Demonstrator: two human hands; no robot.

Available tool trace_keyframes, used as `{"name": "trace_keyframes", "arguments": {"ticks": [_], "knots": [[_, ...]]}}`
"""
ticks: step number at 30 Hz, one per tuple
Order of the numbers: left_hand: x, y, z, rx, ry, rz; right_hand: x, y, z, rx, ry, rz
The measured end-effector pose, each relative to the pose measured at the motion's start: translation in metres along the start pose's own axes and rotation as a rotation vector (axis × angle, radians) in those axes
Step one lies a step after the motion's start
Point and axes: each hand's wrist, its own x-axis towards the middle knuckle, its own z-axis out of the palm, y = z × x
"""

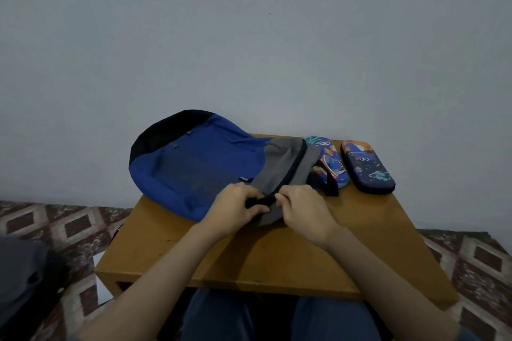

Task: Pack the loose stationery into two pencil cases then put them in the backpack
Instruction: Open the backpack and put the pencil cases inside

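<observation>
A blue, grey and black backpack (194, 163) lies flat on the small wooden table (360, 243), its grey top end toward me. My left hand (235, 207) grips the black zip edge at that near end. My right hand (302, 210) pinches the same black edge just to the right. Two closed pencil cases with space prints lie at the table's far right: a lighter blue one (331, 160), partly under the backpack's black strap, and a dark navy one (367, 166) beside it.
The table stands against a plain grey wall. A patterned tiled floor (69, 227) surrounds it. A dark grey bag or cloth (25, 279) lies on the floor at my left. My knees are under the table's front edge.
</observation>
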Motion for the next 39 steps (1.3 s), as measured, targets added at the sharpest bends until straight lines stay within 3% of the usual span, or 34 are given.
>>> {"name": "trace_keyframes", "arguments": {"ticks": [7,11,17,20,24,30,39], "knots": [[-0.013,-0.02,-0.02,-0.026,0.017,-0.071,0.023,0.03,-0.003,0.072,0.194,0.258],[-0.016,-0.027,-0.032,0.007,-0.053,-0.086,0.03,0.035,-0.011,0.055,0.192,0.353],[-0.007,-0.004,-0.026,-0.15,-0.079,-0.084,0.02,0.024,-0.02,0.104,0.02,0.062],[-0.001,0.02,-0.005,-0.082,-0.056,-0.007,0.018,0.008,-0.021,0.159,-0.047,-0.04],[-0.002,0.021,-0.004,-0.034,-0.029,-0.038,0.021,0.016,-0.019,0.124,-0.043,-0.015],[-0.015,0.006,-0.02,-0.108,-0.118,-0.098,0.036,0.039,-0.008,0.057,0.091,0.231],[-0.001,0.019,-0.007,-0.176,-0.051,-0.14,0.035,0.017,-0.014,0.176,-0.044,-0.062]]}}
